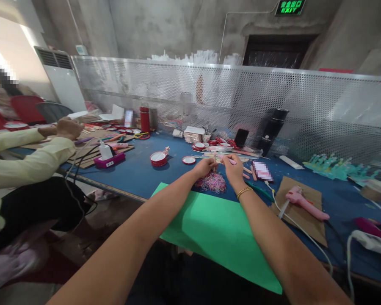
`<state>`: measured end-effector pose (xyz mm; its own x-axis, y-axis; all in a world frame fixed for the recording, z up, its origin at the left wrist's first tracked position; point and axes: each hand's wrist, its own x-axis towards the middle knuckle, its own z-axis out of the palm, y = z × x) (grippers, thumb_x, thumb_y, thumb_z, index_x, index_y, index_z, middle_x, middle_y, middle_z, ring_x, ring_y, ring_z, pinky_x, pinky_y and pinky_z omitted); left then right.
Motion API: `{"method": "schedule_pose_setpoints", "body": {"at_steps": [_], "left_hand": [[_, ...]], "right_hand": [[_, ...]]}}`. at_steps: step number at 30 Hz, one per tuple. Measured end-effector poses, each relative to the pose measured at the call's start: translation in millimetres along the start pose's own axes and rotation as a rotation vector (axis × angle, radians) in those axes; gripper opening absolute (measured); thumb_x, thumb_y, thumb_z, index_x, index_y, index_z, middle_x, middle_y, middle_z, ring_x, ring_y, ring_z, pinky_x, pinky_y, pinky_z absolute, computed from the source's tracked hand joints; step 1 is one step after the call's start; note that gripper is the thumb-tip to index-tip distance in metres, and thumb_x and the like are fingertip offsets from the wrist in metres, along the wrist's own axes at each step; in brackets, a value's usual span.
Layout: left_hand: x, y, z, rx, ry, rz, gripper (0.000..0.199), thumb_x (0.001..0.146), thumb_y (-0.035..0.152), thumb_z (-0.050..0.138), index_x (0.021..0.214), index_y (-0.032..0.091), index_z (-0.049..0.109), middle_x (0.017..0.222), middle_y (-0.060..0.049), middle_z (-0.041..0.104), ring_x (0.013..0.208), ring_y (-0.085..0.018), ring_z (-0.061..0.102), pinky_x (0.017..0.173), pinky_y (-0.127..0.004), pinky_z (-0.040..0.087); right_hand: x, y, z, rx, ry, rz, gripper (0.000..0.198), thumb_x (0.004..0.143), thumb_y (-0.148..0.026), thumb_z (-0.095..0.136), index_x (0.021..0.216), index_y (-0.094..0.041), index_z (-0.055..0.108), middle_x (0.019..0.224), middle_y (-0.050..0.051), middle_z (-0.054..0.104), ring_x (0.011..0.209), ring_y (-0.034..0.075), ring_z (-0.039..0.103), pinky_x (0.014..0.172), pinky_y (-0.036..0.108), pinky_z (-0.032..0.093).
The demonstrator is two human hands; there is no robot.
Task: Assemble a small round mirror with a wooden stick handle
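Note:
A tangled pile of thin multicoloured strands or small loops lies on the blue table just under my hands. My left hand is closed in a pinch right above the pile. What it pinches is too small to make out, though a thin pale piece seems to stand at its fingertips. To its right my right hand, with a gold bracelet at the wrist, has its fingers closed around a small pink object. A green sheet lies below my forearms and hangs past the table's near edge.
A pink hot glue gun rests on cardboard at the right. Nearby are a black bottle and a phone. Left of my hands sit a red-rimmed round tin and a purple power strip. Another person's hands work at the far left.

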<state>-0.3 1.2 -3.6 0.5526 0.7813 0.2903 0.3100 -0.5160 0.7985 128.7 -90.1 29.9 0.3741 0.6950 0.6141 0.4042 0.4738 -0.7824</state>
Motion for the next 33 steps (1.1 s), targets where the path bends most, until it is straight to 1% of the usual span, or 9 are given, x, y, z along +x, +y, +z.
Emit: {"method": "schedule_pose_setpoints", "body": {"at_steps": [6, 13, 15, 19, 21, 25, 27, 31, 33], "left_hand": [[-2.7, 4.2, 0.6, -0.05, -0.014, 0.058, 0.038, 0.082, 0.047, 0.047, 0.071, 0.013, 0.06, 0.062, -0.002, 0.061, 0.059, -0.012, 0.053, 0.061, -0.024, 0.042], [-2.8, 5.4, -0.3, -0.002, 0.016, -0.01, 0.033, 0.082, 0.043, 0.048, 0.075, 0.013, 0.062, 0.065, -0.001, 0.062, 0.06, -0.011, 0.054, 0.061, -0.023, 0.041], [-2.1, 4.1, -0.7, 0.007, 0.011, -0.004, 0.032, 0.082, 0.042, 0.047, 0.075, 0.014, 0.062, 0.066, -0.001, 0.062, 0.062, -0.011, 0.054, 0.062, -0.023, 0.041], [-0.8, 1.2, -0.6, 0.001, -0.009, 0.041, 0.035, 0.083, 0.044, 0.046, 0.073, 0.014, 0.061, 0.066, -0.001, 0.063, 0.061, -0.011, 0.054, 0.063, -0.023, 0.042], [-0.3, 0.2, 0.0, -0.004, 0.002, 0.028, 0.036, 0.082, 0.046, 0.047, 0.074, 0.013, 0.061, 0.065, -0.002, 0.063, 0.06, -0.011, 0.053, 0.062, -0.023, 0.042], [-0.1, 0.2, 0.4, -0.016, 0.009, -0.025, 0.036, 0.081, 0.046, 0.049, 0.076, 0.013, 0.062, 0.065, -0.002, 0.063, 0.059, -0.011, 0.054, 0.06, -0.023, 0.041], [-0.4, 0.7, 0.2, -0.02, 0.005, -0.019, 0.036, 0.081, 0.046, 0.049, 0.075, 0.013, 0.062, 0.066, -0.002, 0.064, 0.059, -0.011, 0.054, 0.06, -0.023, 0.04], [-0.9, 1.5, 0.1, -0.05, -0.012, 0.027, 0.036, 0.082, 0.045, 0.048, 0.072, 0.013, 0.061, 0.064, -0.001, 0.063, 0.06, -0.011, 0.054, 0.062, -0.023, 0.041], [-1.1, 1.7, 0.2, -0.055, -0.004, 0.024, 0.035, 0.082, 0.044, 0.048, 0.072, 0.013, 0.061, 0.063, -0.001, 0.062, 0.059, -0.011, 0.054, 0.061, -0.023, 0.041]], "right_hand": [[-2.1, -1.4, 3.0, 0.021, -0.053, -0.012, 0.019, 0.077, -0.037, 0.051, 0.07, -0.021, 0.058, 0.07, 0.0, 0.064, 0.064, 0.016, 0.055, 0.066, 0.029, 0.042], [-0.3, -0.9, -0.5, -0.008, -0.001, 0.002, 0.017, 0.076, -0.034, 0.051, 0.068, -0.02, 0.057, 0.067, -0.001, 0.063, 0.067, 0.017, 0.057, 0.069, 0.029, 0.042], [-0.5, -1.8, -0.3, 0.0, 0.005, 0.003, 0.017, 0.076, -0.034, 0.051, 0.068, -0.02, 0.057, 0.067, 0.0, 0.063, 0.068, 0.017, 0.057, 0.069, 0.029, 0.042], [-1.2, -2.0, 1.4, 0.017, -0.033, -0.022, 0.019, 0.077, -0.036, 0.051, 0.069, -0.02, 0.058, 0.068, 0.0, 0.063, 0.067, 0.017, 0.057, 0.068, 0.029, 0.042], [-0.8, -0.8, 1.5, 0.005, -0.034, -0.021, 0.019, 0.077, -0.036, 0.051, 0.069, -0.02, 0.058, 0.068, 0.0, 0.063, 0.067, 0.017, 0.056, 0.068, 0.029, 0.042], [0.7, 1.1, 0.0, -0.013, 0.01, 0.002, 0.019, 0.076, -0.036, 0.05, 0.068, -0.02, 0.057, 0.067, 0.0, 0.063, 0.069, 0.017, 0.056, 0.068, 0.029, 0.042], [0.4, 1.1, -0.1, -0.005, 0.008, -0.006, 0.019, 0.076, -0.036, 0.05, 0.068, -0.02, 0.058, 0.068, 0.0, 0.063, 0.069, 0.017, 0.057, 0.07, 0.029, 0.042], [-0.4, 1.6, 1.3, 0.013, -0.039, -0.008, 0.018, 0.076, -0.035, 0.051, 0.07, -0.02, 0.058, 0.068, -0.001, 0.063, 0.066, 0.016, 0.056, 0.068, 0.028, 0.042], [0.0, 2.5, 1.2, 0.001, -0.04, 0.003, 0.017, 0.076, -0.034, 0.052, 0.07, -0.02, 0.058, 0.068, -0.001, 0.063, 0.066, 0.017, 0.056, 0.067, 0.028, 0.042]]}}
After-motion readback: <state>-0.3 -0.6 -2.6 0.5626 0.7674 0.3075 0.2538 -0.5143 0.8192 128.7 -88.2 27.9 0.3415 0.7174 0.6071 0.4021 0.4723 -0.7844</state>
